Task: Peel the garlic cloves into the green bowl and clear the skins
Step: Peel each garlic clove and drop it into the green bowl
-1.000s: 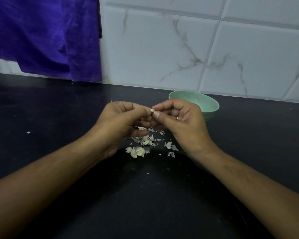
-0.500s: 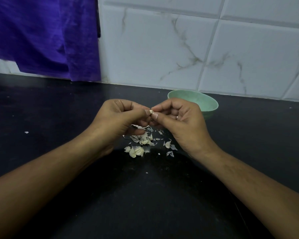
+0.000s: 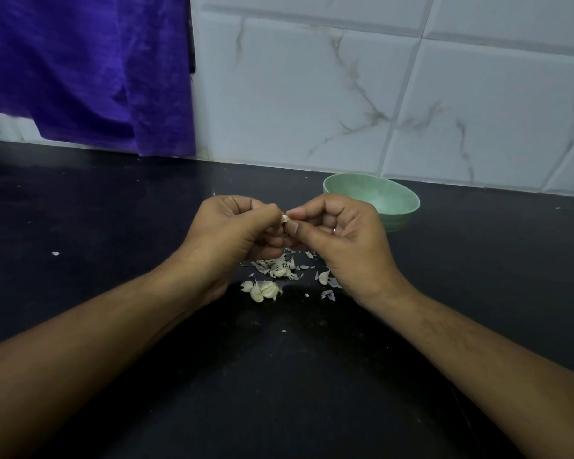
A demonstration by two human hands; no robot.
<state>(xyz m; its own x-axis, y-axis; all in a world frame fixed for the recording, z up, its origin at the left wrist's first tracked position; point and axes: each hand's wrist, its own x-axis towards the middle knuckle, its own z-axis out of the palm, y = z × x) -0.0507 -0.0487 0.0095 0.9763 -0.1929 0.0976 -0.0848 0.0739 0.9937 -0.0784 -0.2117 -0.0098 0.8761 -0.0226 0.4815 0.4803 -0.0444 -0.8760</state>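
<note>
above the black counter (image 3: 113,226), both hands pinching one garlic clove (image 3: 284,219) (left hand (image 3: 236,236), right hand (image 3: 342,240)), green bowl (image 3: 401,207) behind

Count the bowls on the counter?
1. The green bowl sits on the black counter near the tiled wall, just behind the right hand. The hand covers part of its near rim; no other bowl shows.

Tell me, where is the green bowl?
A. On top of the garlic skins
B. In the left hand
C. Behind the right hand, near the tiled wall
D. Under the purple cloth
C: the bowl sits on the counter just beyond the right hand, close to the wall.
</note>
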